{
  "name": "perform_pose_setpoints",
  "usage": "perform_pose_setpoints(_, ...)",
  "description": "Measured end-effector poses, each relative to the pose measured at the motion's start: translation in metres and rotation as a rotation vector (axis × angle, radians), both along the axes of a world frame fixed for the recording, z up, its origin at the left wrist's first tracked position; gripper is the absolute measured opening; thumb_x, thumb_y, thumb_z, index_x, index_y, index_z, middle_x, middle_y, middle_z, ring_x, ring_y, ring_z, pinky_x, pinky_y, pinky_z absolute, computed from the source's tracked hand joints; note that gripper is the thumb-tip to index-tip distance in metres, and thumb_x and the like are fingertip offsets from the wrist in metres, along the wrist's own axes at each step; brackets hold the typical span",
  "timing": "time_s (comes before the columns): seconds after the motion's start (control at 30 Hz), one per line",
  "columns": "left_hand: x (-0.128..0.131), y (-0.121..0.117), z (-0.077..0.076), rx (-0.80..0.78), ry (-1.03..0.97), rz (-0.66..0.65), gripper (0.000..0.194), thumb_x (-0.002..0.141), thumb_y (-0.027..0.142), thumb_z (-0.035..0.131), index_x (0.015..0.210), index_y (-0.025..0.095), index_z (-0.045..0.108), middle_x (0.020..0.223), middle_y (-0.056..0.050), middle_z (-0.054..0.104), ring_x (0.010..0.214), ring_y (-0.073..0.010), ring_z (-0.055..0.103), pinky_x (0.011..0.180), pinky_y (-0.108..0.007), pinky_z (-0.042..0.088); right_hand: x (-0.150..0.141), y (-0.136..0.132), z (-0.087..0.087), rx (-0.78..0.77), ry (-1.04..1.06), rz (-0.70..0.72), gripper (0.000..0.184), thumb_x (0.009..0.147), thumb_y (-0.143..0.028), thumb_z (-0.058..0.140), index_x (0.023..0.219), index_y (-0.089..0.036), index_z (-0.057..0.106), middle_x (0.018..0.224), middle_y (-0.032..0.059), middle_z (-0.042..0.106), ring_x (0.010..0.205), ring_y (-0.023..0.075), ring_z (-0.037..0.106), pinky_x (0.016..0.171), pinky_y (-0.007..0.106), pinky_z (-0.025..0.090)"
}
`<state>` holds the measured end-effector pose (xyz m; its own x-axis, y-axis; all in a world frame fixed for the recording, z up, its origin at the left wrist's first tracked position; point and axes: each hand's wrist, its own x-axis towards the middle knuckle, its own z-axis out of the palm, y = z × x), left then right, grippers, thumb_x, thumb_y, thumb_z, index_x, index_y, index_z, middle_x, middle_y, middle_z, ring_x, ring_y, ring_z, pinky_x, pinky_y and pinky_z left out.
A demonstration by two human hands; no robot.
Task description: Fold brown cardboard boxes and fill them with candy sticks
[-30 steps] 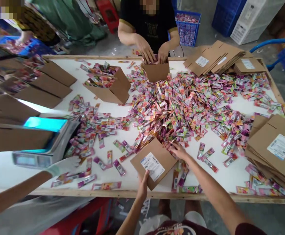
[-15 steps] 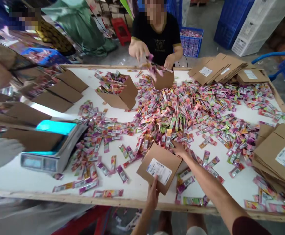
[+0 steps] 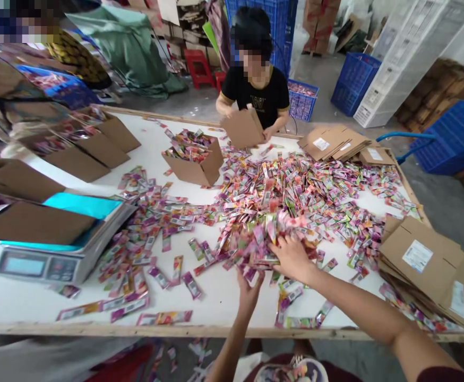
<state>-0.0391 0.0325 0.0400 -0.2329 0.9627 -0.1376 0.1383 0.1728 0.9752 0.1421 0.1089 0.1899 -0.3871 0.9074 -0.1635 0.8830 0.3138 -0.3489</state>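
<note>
Small, colourful, flat sachets [image 3: 288,185] lie in a wide heap on the white table [image 3: 212,313]. My left hand [image 3: 250,289] is at the near edge of the heap, thumb and fingers curved around a bunch of blurred sachets [image 3: 256,244]. From the right, my right hand [image 3: 291,255] presses its bent fingers against the same bunch. Some sachets are smeared by motion above my fingers. My fingertips are partly hidden among them. A brown carton filled with sachets [image 3: 200,168] stands beyond my hands to the left.
Across the table a person [image 3: 258,95] holds a tilted carton [image 3: 243,129]. A scale [image 3: 57,260] with a carton on it stands at left, near more filled cartons [image 3: 70,162]. Flattened cartons [image 3: 423,265] are stacked at right, others [image 3: 331,140] at the far edge.
The labelled carton my left hand held is out of sight. Both hands now meet at a bunch of sachets. The person opposite has tilted a carton. The view has shifted.
</note>
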Motion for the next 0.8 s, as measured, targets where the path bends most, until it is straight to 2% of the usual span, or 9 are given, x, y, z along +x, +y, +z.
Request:
perform_pose_setpoints(0.1, -0.023, 0.018, 0.033, 0.204, 0.340, -0.190, 0.068, 0.096, 0.045, 0.061, 0.157, 0.022, 0.044, 0.164, -0.016, 0.044, 0.158, -0.0309, 0.034, 0.128, -0.051, 0.030, -0.011, 0.005, -0.043, -0.301, -0.069, -0.058, 0.045, 0.080, -0.033, 0.082, 0.123, -0.020, 0.074, 0.109, 0.0135, 0.076, 0.103, 0.0328, 0.070, 0.090, 0.038, 0.051)
perform_pose_setpoints(0.2, -0.019, 0.052, 0.061, 0.232, 0.555, -0.560, 0.054, 0.100, 0.034, 0.050, 0.153, 0.021, 0.053, 0.159, -0.013, 0.053, 0.152, -0.0275, 0.043, 0.126, -0.047, 0.035, -0.006, 0.011, -0.056, -0.356, -0.040, -0.097, 0.036, 0.087, -0.034, 0.076, 0.120, -0.021, 0.075, 0.105, 0.0121, 0.078, 0.094, 0.0301, 0.073, 0.078, 0.034, 0.052)
perform_pose_setpoints(0.3, 0.007, 0.088, 0.071, 0.189, 0.753, -0.813, 0.048, 0.094, 0.021, 0.051, 0.140, 0.019, 0.065, 0.149, -0.013, 0.063, 0.145, -0.0277, 0.052, 0.124, -0.045, 0.038, 0.013, -0.001, -0.049, -0.259, 0.087, -0.128, 0.033, 0.095, -0.035, 0.065, 0.125, -0.024, 0.072, 0.118, 0.0112, 0.076, 0.104, 0.0280, 0.071, 0.086, 0.034, 0.052)
perform_pose_setpoints(0.4, 0.033, 0.108, 0.066, 0.073, 0.871, -0.963, 0.031, 0.083, 0.017, 0.065, 0.111, 0.018, 0.078, 0.121, -0.017, 0.077, 0.125, -0.0322, 0.066, 0.110, -0.042, 0.051, 0.035, -0.024, -0.051, 0.077, 0.246, -0.358, 0.047, 0.097, -0.043, 0.062, 0.140, -0.024, 0.062, 0.136, 0.0140, 0.066, 0.124, 0.0306, 0.061, 0.103, 0.041, 0.048)
perform_pose_setpoints(0.47, 0.039, 0.111, 0.062, 0.026, 0.882, -0.994, 0.013, 0.078, 0.020, 0.072, 0.090, 0.019, 0.079, 0.096, -0.015, 0.079, 0.104, -0.0327, 0.073, 0.096, -0.040, 0.057, 0.044, -0.036, -0.063, 0.217, 0.215, -0.538, 0.068, 0.091, -0.053, 0.070, 0.149, -0.021, 0.054, 0.142, 0.0193, 0.059, 0.132, 0.0375, 0.052, 0.108, 0.051, 0.043)
perform_pose_setpoints(0.53, 0.036, 0.108, 0.063, 0.038, 0.873, -0.986, 0.010, 0.082, 0.022, 0.071, 0.089, 0.020, 0.078, 0.092, -0.013, 0.078, 0.098, -0.0306, 0.074, 0.092, -0.038, 0.057, 0.045, -0.040, -0.079, 0.202, 0.165, -0.555, 0.073, 0.088, -0.054, 0.074, 0.150, -0.021, 0.054, 0.141, 0.0190, 0.058, 0.130, 0.0388, 0.051, 0.107, 0.053, 0.042)
perform_pose_setpoints(0.63, 0.025, 0.105, 0.066, 0.212, 0.896, -0.731, 0.031, 0.091, 0.024, 0.065, 0.120, 0.019, 0.072, 0.126, -0.017, 0.071, 0.125, -0.0322, 0.063, 0.108, -0.045, 0.048, 0.038, -0.036, -0.092, 0.146, 0.228, -0.424, 0.034, 0.097, -0.034, 0.061, 0.129, -0.023, 0.069, 0.126, 0.0132, 0.065, 0.118, 0.0305, 0.056, 0.103, 0.044, 0.044)
perform_pose_setpoints(0.7, 0.020, 0.109, 0.068, 0.279, 0.922, -0.547, 0.047, 0.086, 0.024, 0.071, 0.133, 0.017, 0.066, 0.137, -0.020, 0.063, 0.135, -0.0362, 0.054, 0.115, -0.051, 0.042, 0.037, -0.029, -0.085, 0.152, 0.359, -0.391, 0.025, 0.100, -0.024, 0.050, 0.108, -0.022, 0.074, 0.114, 0.0107, 0.067, 0.110, 0.0259, 0.060, 0.099, 0.039, 0.047)
perform_pose_setpoints(0.8, 0.016, 0.123, 0.072, 0.177, 0.915, -0.602, 0.031, 0.085, 0.017, 0.070, 0.115, 0.019, 0.073, 0.115, -0.014, 0.070, 0.116, -0.0321, 0.065, 0.103, -0.044, 0.049, 0.053, -0.014, -0.055, 0.236, 0.624, -0.482, 0.029, 0.103, -0.030, 0.044, 0.095, -0.023, 0.071, 0.101, 0.0078, 0.068, 0.098, 0.0224, 0.063, 0.091, 0.035, 0.051)
